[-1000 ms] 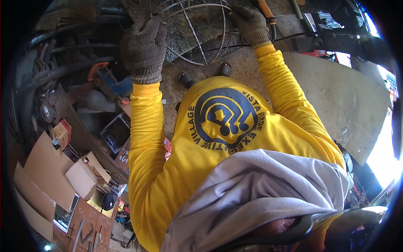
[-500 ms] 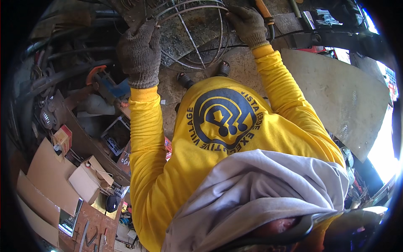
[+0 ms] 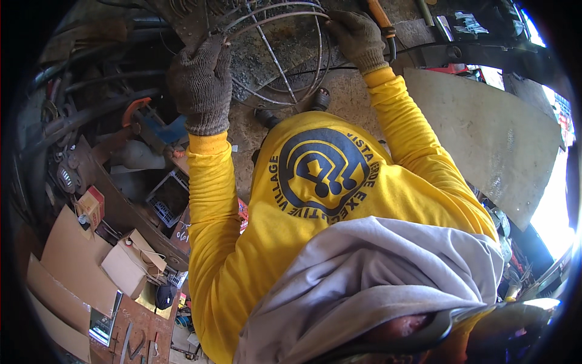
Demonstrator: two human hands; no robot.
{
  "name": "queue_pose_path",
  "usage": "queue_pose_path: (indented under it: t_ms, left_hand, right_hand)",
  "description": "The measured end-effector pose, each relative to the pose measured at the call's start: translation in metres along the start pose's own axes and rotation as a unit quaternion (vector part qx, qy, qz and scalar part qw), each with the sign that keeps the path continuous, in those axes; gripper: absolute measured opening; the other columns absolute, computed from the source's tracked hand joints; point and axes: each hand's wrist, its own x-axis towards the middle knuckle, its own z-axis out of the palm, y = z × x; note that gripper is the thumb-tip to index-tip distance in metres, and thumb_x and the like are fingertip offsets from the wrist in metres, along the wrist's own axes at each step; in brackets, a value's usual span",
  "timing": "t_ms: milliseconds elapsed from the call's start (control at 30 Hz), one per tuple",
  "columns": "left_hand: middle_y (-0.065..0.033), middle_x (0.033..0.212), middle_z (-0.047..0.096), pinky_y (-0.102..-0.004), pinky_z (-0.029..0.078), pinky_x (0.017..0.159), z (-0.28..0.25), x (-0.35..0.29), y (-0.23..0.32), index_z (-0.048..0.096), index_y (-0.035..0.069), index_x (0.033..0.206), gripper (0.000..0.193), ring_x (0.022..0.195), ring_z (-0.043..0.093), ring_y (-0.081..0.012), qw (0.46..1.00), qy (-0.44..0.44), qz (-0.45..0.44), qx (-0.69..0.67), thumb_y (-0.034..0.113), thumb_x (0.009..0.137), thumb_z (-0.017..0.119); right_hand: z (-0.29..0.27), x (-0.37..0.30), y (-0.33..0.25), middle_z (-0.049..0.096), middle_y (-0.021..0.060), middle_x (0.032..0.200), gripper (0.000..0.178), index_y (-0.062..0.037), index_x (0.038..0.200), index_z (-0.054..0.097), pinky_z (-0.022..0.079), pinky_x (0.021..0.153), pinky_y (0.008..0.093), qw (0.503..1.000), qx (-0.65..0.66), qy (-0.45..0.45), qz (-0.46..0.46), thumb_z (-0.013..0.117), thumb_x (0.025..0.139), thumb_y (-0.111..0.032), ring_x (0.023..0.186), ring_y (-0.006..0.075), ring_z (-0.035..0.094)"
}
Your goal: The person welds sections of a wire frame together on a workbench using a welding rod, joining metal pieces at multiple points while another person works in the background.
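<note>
Wire frame (image 3: 271, 51) gripped from both sides

We have the round wire frame at the top of the view, out in front of our body and beyond our sandals (image 3: 321, 99), its far edge cut off by the picture. Our left hand (image 3: 201, 88), gloved in grey-brown knit, is clamped on the frame's left end; our right hand (image 3: 357, 39), gloved alike, is closed on its right end, though we cannot see every fingertip. An orange handle (image 3: 379, 14) lies just beside the right hand, and a pale sheet (image 3: 485, 133) spreads to the right of our right sleeve (image 3: 409, 124).

We judge the step in hand to be steadying the frame between the two hands. The next move probably calls for an even grip at both ends, so that the thin wire neither twists nor springs away, and for clearance from the orange handle. Whether anything underneath bears the frame's weight, we cannot tell.
</note>
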Motion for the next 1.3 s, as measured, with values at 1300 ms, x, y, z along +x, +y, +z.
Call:
queue_pose_path:
  t_ms: [1300]
  left_hand:
    - [-0.0144, 0.098, 0.072, -0.0398, 0.056, 0.075, 0.009, -0.005, -0.005, 0.075, 0.008, 0.104, 0.02, 0.087, 0.07, -0.0314, 0.998, 0.011, 0.008, -0.063, 0.015, 0.086, 0.078]
  right_hand:
    - [-0.015, 0.01, -0.018, 0.071, 0.0134, 0.091, 0.024, -0.0061, 0.106, 0.075, 0.052, 0.077, 0.0427, 0.999, -0.001, -0.052, 0.008, 0.076, 0.083, -0.015, 0.088, 0.0327, 0.066]
